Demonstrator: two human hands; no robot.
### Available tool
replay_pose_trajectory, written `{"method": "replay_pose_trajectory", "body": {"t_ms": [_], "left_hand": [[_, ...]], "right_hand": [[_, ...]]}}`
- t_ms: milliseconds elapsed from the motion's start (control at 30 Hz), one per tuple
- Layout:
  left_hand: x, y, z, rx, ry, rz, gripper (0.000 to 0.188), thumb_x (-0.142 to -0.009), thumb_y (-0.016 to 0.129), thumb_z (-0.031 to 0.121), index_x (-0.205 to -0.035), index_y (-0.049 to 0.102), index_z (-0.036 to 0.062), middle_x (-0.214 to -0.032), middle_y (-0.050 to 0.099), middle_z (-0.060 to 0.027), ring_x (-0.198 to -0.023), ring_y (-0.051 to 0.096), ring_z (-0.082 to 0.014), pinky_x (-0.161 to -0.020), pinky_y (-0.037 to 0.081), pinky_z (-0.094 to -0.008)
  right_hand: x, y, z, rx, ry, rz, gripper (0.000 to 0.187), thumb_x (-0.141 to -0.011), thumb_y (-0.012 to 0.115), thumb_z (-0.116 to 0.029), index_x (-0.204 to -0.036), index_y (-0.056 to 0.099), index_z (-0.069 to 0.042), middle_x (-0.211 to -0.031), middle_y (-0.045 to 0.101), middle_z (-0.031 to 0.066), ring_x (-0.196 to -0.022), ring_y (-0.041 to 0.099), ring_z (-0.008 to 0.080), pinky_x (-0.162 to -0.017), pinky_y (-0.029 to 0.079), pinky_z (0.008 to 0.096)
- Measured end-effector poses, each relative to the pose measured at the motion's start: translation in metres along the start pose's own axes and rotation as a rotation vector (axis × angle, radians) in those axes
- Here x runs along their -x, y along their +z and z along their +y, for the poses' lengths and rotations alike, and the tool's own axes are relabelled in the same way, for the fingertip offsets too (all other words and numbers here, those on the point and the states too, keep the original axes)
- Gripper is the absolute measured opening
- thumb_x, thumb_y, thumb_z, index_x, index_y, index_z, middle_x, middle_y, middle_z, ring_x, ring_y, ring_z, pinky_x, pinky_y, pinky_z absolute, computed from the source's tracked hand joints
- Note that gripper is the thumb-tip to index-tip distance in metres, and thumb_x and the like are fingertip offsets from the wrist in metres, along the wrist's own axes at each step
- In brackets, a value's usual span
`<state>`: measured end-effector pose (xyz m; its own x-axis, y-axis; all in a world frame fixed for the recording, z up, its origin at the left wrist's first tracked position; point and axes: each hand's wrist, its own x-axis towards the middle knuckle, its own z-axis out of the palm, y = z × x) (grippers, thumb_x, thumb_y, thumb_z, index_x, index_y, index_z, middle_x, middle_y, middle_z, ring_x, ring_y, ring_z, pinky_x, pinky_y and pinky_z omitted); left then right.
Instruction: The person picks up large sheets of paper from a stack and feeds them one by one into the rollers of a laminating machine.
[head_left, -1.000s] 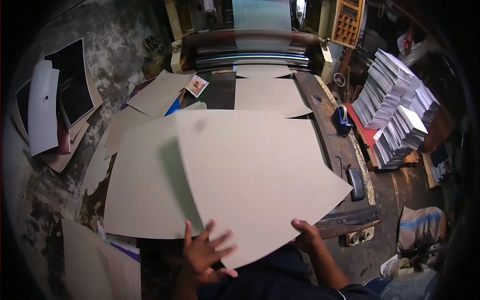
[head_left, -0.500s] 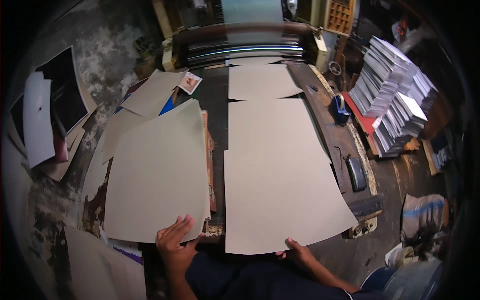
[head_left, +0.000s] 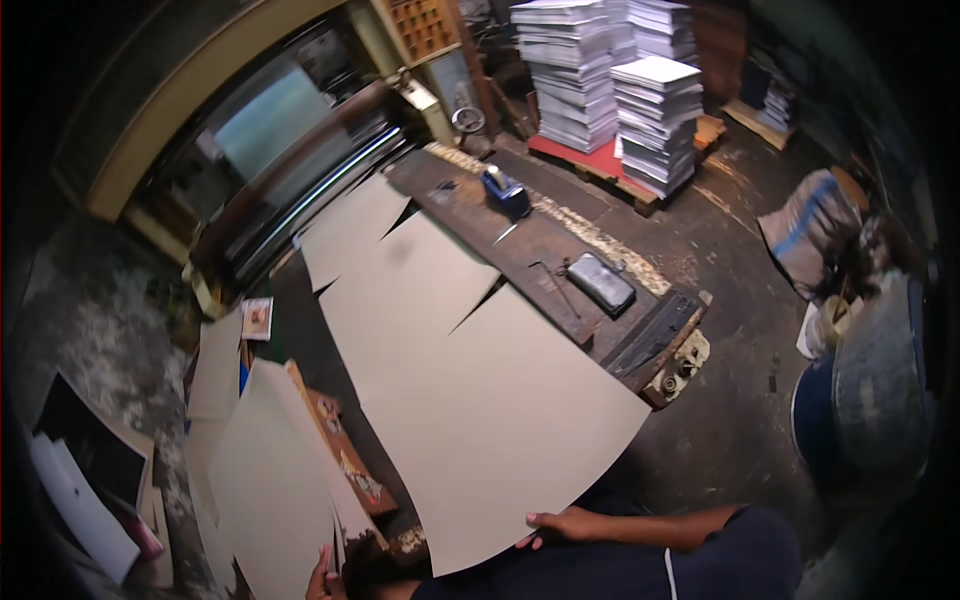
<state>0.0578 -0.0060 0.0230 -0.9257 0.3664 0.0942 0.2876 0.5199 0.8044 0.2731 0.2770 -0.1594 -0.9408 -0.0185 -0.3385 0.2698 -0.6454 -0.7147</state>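
My right hand point(head_left: 560, 526) pinches the near edge of a large beige cardboard sheet point(head_left: 500, 430), thumb on top and fingers beneath. This sheet lies at the near end of a row of overlapping sheets point(head_left: 400, 250) that runs up to the rollers point(head_left: 310, 200) of a machine. At the lower edge of the picture, my left hand point(head_left: 324, 578) is partly cut off. Its fingers close on the near right corner of the top cardboard sheet point(head_left: 270, 470) of a stack at the left. Near that corner, the sheet edges stand slightly apart.
A blue tape dispenser point(head_left: 505, 192) and a dark oblong case point(head_left: 601, 283) lie on the table's right side. Tall stacks of paper point(head_left: 655, 115) stand on a pallet beyond. A drum point(head_left: 870, 380) and a sack point(head_left: 815, 230) are at right. Loose sheets point(head_left: 85, 500) lie left.
The view has swung to the right and tilted. My right hand still holds its sheet, which has moved against the row. My left fingers, earlier spread on the stack, now close at its corner.
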Motion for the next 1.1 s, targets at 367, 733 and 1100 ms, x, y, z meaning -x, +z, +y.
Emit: {"method": "replay_pose_trajectory", "body": {"t_ms": [367,733,1100], "left_hand": [[0.005,0.056,0.067,-0.266,-0.199,0.604,0.054,-0.101,0.049,0.037,-0.117,0.059,-0.0141,-0.108,0.064,-0.0275,-0.096,0.06,-0.0344,-0.088,0.047,-0.0388],[0.01,0.074,0.076,-0.524,-0.106,0.469,0.054,-0.102,0.048,0.034,-0.119,0.056,-0.0159,-0.118,0.059,-0.0341,-0.106,0.058,-0.0404,-0.097,0.044,-0.0424],[0.002,0.02,-0.032,-0.168,0.034,0.441,0.047,-0.102,0.05,0.037,-0.108,0.061,-0.0089,-0.097,0.064,-0.0136,-0.087,0.054,-0.016,-0.084,0.046,-0.0329]], "right_hand": [[-0.055,-0.018,-0.005,-0.162,0.103,0.001,0.048,-0.102,0.043,-0.043,-0.128,0.053,-0.004,-0.11,0.071,0.0095,-0.084,0.064,0.0112,-0.078,0.051,0.0265],[-0.14,-0.029,-0.021,-0.194,-0.183,0.083,0.046,-0.102,0.041,-0.043,-0.119,0.056,-0.004,-0.091,0.072,0.0089,-0.073,0.065,0.0123,-0.059,0.05,0.0256],[-0.129,0.026,-0.03,-0.222,-0.318,0.428,0.075,-0.097,0.055,-0.032,-0.152,0.014,-0.002,-0.124,0.056,0.0171,-0.094,0.063,0.0214,-0.078,0.054,0.0342]]}}
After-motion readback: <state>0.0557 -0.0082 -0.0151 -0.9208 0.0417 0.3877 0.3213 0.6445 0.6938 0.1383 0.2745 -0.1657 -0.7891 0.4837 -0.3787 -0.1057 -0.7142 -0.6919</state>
